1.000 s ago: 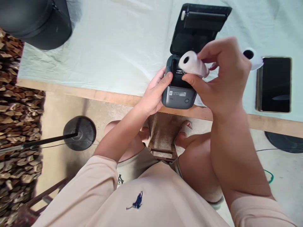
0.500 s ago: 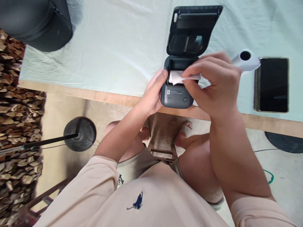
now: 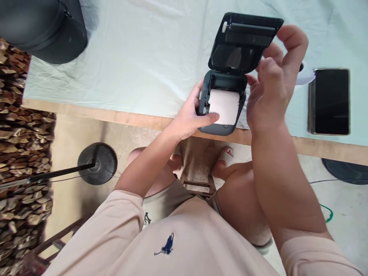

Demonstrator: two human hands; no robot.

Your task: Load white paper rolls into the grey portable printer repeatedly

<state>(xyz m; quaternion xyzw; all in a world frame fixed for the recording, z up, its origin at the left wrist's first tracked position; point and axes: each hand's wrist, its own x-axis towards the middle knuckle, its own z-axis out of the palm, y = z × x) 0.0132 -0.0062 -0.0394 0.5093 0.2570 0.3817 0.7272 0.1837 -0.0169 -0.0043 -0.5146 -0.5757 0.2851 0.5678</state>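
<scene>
My left hand [image 3: 189,117] grips the left side of the small dark printer [image 3: 221,109], thumb now laid across the free end of the paper [image 3: 224,106], pinning it to the front. My right hand [image 3: 270,84] has let go of the roll; it has risen beside the raised lid [image 3: 244,42], fingers loosely curled and empty, fingertip at the lid's right edge. Half a second ago that hand was pressing the roll into the bay; now the paper sits inside with its sheet drawn out over the front. The printer rests at the near edge of the table [image 3: 129,69]. A spare roll [image 3: 306,74] peeks from behind my right hand, just beside the phone [image 3: 330,101].
</scene>
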